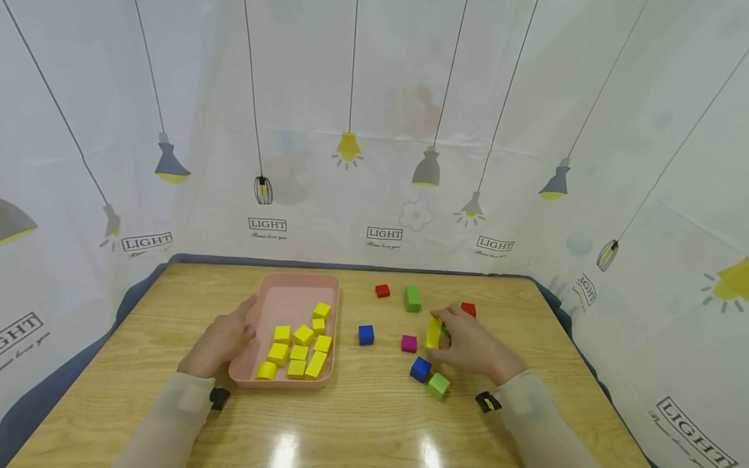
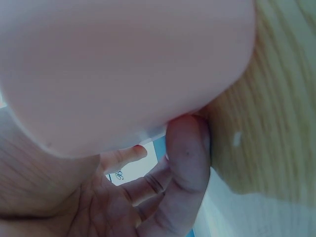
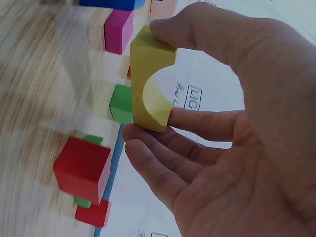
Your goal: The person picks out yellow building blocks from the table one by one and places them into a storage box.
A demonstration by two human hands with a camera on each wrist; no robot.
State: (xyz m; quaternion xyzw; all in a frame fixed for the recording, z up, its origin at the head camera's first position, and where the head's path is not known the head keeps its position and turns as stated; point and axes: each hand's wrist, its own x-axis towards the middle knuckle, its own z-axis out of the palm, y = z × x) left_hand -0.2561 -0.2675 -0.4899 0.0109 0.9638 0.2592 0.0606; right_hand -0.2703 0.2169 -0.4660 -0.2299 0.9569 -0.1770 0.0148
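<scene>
My left hand point(image 1: 219, 338) grips the left edge of a pink tray point(image 1: 298, 281), thumb over the rim. In the left wrist view the tray's outer wall point(image 2: 123, 74) hides part of that hand, and a curled finger touches its lower edge. Several yellow blocks point(image 1: 303, 335) lie in the tray. To the right, my right hand point(image 1: 474, 344) pinches a yellow arch block point(image 3: 143, 74) between thumb and fingers, its half-round cutout facing the palm. Close by sit a magenta block point(image 1: 409, 344), a blue block point(image 1: 420, 369) and a light green block point(image 1: 437, 386).
Another blue block point(image 1: 365, 335) sits between the tray and the magenta one. Farther back are a red block point(image 1: 382, 290) and a tall green block point(image 1: 412, 299). Beyond my right fingers lies another red block point(image 1: 468, 309). A printed curtain point(image 1: 386, 195) surrounds the wooden table point(image 1: 351, 416).
</scene>
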